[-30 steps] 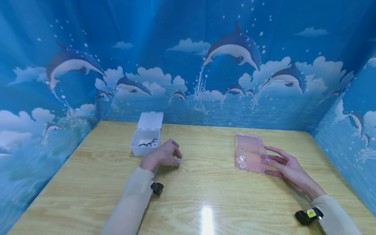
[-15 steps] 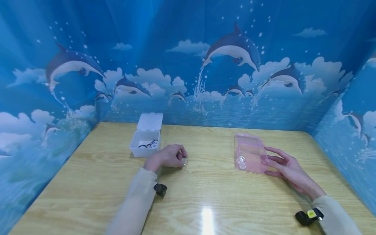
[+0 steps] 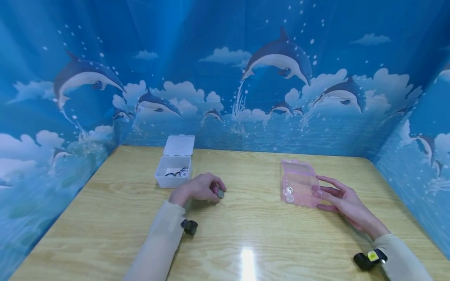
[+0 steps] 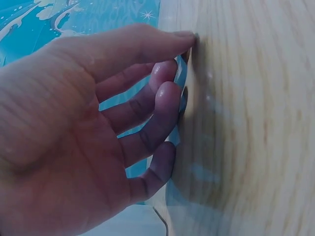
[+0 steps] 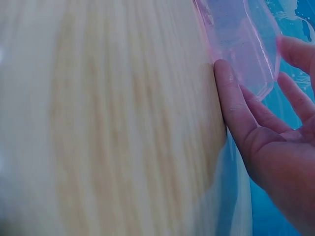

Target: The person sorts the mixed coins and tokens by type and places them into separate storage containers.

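My left hand [image 3: 200, 188] pinches a round, silvery coin [image 3: 220, 194] between thumb and fingertips, close above the table, right of the white box [image 3: 172, 181]. In the left wrist view the thumb and bent fingers [image 4: 167, 98] are near the wood; the coin cannot be made out clearly there. Over on the right, my right hand [image 3: 342, 199] holds the right end of a clear pink box [image 3: 304, 195], whose lid stands up at the back. Two silvery round pieces [image 3: 290, 194] lie at its left side. The right wrist view shows fingers [image 5: 229, 88] against the box end.
The white box has its lid raised and holds several dark-and-white round pieces [image 3: 181, 172]. A wooden table [image 3: 253, 218] spans the space between the boxes. Dolphin-printed blue cloth [image 3: 225, 97] walls off the back and sides.
My left hand has shifted a little to the right, and the coin now shows a darker face, turned between the fingers. The right hand and pink box have stayed in place.
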`<state>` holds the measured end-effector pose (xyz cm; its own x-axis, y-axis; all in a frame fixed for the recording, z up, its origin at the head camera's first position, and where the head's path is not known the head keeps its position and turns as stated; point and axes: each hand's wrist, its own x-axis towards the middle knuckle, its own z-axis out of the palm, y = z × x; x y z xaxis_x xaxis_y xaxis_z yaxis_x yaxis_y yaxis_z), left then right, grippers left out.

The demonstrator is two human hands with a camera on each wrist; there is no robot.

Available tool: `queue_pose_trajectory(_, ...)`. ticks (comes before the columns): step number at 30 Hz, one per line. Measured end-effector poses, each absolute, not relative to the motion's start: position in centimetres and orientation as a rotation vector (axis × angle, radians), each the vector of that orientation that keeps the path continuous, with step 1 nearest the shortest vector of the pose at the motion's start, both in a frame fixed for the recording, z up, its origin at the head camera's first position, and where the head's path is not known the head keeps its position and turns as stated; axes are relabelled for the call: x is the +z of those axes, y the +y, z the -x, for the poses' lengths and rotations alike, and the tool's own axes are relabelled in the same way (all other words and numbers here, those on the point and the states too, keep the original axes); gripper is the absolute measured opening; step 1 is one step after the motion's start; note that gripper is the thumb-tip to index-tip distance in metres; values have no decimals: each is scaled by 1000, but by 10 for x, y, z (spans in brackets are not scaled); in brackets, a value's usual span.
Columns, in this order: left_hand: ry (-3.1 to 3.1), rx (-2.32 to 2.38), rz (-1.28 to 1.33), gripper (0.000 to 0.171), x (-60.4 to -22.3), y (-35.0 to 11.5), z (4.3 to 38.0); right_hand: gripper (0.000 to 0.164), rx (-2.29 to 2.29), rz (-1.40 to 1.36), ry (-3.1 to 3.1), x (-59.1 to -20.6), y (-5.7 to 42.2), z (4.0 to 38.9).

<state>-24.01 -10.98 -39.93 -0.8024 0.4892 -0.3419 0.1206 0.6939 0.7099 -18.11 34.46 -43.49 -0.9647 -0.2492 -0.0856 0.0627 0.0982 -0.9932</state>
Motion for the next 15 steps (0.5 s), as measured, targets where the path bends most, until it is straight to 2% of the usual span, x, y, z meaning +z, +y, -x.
queue_pose_trajectory(15,2434,958,-493,24,-400,-106,239,63,-1924,160,2157,-433,345,181)
